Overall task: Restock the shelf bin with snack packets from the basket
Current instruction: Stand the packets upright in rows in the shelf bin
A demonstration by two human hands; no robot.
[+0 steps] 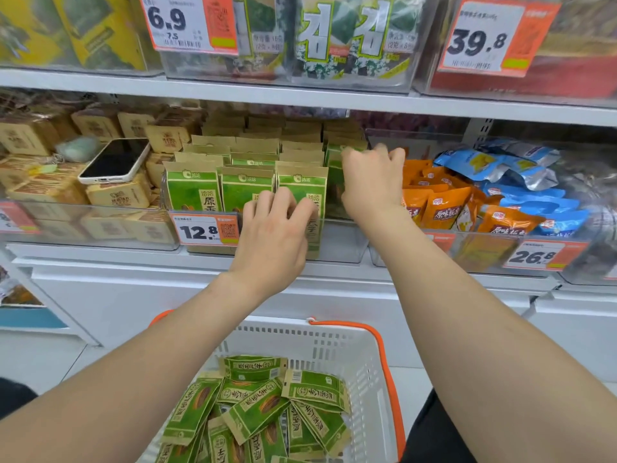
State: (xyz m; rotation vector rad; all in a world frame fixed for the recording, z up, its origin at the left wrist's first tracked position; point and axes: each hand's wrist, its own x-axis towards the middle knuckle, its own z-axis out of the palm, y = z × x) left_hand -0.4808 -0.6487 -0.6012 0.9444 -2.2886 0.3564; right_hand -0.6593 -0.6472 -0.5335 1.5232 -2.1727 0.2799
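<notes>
The clear shelf bin (344, 243) in the middle shelf holds rows of upright green snack packets (195, 192). My right hand (372, 183) reaches into the bin's right side and grips the top of a green snack packet (335, 185) standing there. My left hand (272, 238) is at the bin's front, its bent fingers pressing against the front-row packet (302, 182); its thumb is hidden. Below, between my forearms, a white basket (337, 335) with an orange handle (384, 362) holds several loose green packets (260, 407).
A phone (115, 161) lies on tan boxes (117, 195) in the bin to the left. Orange packets (445, 207) and blue packets (521, 183) fill the bin to the right. A 12.8 price tag (205, 230) hangs on the bin's front. The upper shelf edge (300, 95) runs close above.
</notes>
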